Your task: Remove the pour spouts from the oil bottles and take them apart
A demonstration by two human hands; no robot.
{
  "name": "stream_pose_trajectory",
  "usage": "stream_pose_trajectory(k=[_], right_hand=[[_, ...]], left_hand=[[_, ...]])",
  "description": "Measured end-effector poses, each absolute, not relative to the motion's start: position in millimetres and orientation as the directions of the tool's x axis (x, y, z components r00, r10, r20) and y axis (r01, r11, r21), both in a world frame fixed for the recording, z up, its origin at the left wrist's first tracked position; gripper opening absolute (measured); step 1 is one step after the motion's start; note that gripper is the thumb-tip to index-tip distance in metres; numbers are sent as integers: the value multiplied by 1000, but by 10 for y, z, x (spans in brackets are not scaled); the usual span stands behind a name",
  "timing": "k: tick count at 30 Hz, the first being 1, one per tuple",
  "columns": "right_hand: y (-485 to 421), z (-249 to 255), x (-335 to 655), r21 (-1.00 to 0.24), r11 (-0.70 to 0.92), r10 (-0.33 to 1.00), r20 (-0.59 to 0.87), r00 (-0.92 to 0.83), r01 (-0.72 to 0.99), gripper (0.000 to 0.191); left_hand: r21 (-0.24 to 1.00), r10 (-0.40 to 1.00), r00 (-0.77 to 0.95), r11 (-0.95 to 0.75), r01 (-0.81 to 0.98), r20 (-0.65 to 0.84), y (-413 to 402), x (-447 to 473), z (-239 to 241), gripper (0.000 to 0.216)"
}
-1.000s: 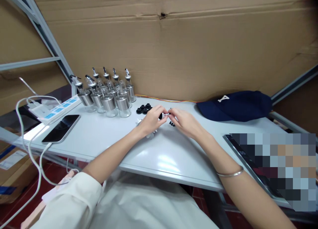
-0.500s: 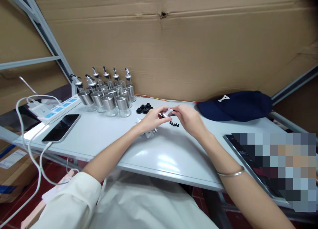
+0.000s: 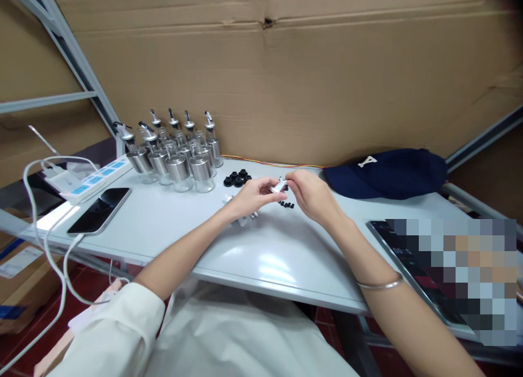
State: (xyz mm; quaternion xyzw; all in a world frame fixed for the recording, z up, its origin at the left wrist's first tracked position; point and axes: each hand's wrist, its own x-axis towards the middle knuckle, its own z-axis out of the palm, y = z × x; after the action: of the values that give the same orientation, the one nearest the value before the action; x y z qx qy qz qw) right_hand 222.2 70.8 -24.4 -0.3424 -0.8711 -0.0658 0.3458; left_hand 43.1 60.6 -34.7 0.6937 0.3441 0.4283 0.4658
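My left hand (image 3: pixel 254 197) is closed around the base of a silver pourer spout (image 3: pixel 280 186), held just above the table. Thumb and fingers of my right hand (image 3: pixel 314 198) pinch at the spout's narrow tip; whether a small piece is between them is hidden. Several small black caps (image 3: pixel 287 205) lie in a row below the hands. Several black ribbed stoppers (image 3: pixel 237 178) sit beyond my left hand. White and clear plastic parts (image 3: pixel 247 220) lie partly hidden under my left wrist.
Several glass bottles with steel sleeves (image 3: pixel 178 168) stand at the back left, some topped with pourers. Nearby are a phone (image 3: pixel 100 211) and a power strip (image 3: pixel 96 180) with white cables. A navy cap (image 3: pixel 388 175) and a tablet (image 3: pixel 408 257) lie on the right.
The spout has turned slightly and moved a little to the right between my hands. My right fingertips have shifted slightly on its tip.
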Motion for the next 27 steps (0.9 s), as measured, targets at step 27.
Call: stream_pose_trajectory(k=[27], right_hand=[[957,-431,2348,-533,619,785,451,-425,577,19]], left_hand=[[312,669,248,-599,738,701,660,298,-384,18]])
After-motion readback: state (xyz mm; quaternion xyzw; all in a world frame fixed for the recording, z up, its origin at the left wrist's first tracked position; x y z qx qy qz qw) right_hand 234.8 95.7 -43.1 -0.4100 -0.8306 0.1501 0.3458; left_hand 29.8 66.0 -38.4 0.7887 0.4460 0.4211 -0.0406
